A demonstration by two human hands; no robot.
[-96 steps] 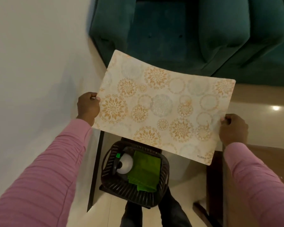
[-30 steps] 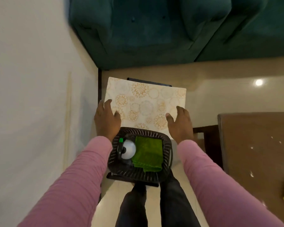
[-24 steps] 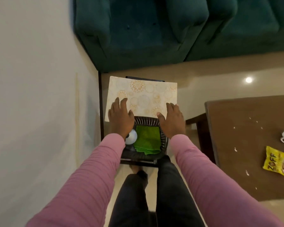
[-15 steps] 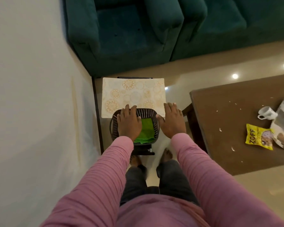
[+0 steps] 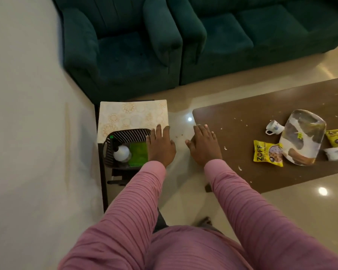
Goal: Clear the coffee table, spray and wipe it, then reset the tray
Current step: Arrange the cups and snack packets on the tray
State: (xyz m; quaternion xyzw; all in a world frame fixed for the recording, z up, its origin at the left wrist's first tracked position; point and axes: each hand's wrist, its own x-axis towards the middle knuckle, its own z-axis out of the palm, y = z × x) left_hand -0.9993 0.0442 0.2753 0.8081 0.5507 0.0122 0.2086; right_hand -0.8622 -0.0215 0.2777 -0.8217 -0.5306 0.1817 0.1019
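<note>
Having left the placemat (image 5: 133,115) lying behind the basket (image 5: 125,133), the left hand (image 5: 160,148) and right hand (image 5: 204,149) are swinging, fingers straight and empty, toward the coffee table (image 5: 242,121), where the tray (image 5: 308,121) is sitting among crumbs and a careless reach is risking knocking the cup (image 5: 274,128) beside it.

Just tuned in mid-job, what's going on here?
A person in pink sleeves holds both hands open and empty: the left hand over the black basket, the right hand near the coffee table. The patterned placemat lies flat on the stand by the wall, behind the basket, which holds a spray bottle and green cloth. The table is not yet cleared: a tray, a tipped cup, yellow snack packets and crumbs lie on it.
</note>
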